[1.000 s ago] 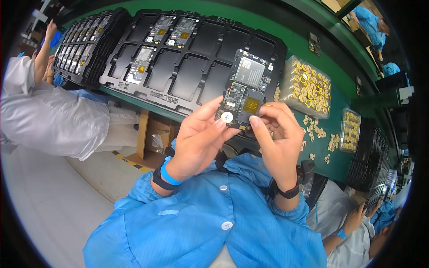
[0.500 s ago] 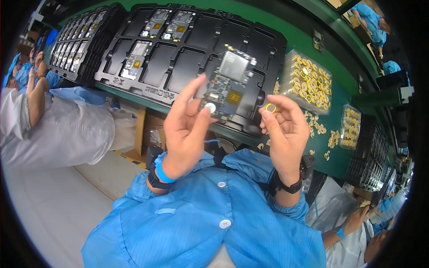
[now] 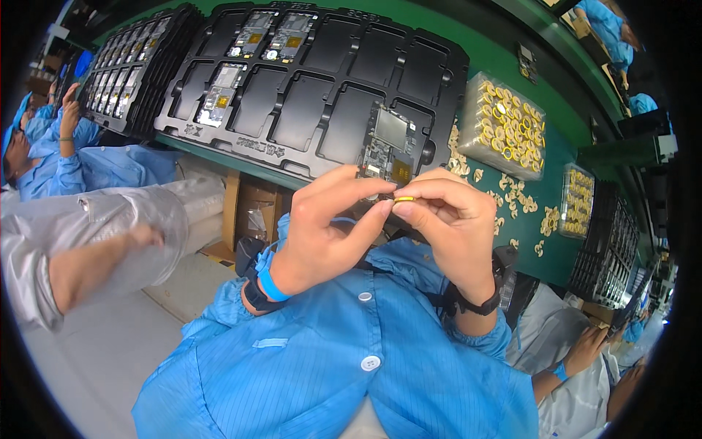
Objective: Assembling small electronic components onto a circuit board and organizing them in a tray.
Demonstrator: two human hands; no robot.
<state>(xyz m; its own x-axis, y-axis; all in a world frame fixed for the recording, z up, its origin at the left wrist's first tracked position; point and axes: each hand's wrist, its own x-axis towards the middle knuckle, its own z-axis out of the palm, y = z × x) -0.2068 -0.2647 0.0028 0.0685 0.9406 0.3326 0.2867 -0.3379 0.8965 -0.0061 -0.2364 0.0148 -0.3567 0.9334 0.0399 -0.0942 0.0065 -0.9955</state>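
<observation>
In front of my chest, my left hand [image 3: 322, 223] pinches the lower edge of a circuit board [image 3: 391, 132], which has a silver shield plate and a gold patch. My right hand [image 3: 457, 223] holds a thin yellow ring [image 3: 404, 198] between thumb and forefinger, seen nearly edge-on. The fingertips of both hands meet at the board's lower end, so that corner is mostly hidden. I cannot tell whether the ring touches the board. Behind the board lies a black compartment tray [image 3: 303, 110] with three similar boards [image 3: 219, 95] in its left part.
Right of the tray stands a clear box [image 3: 468, 150] of yellow-rimmed rings. Small cream pieces [image 3: 515, 197] lie scattered on the green bench. Farther right are a second clear box [image 3: 578, 197] and stacked black trays [image 3: 607, 234]. Another tray stack [image 3: 139, 66] stands left, near co-workers [image 3: 73, 164].
My right hand has brought the yellow ring left to the board's lower end. The board has shifted slightly right and down. At the left, a co-worker's arm has moved.
</observation>
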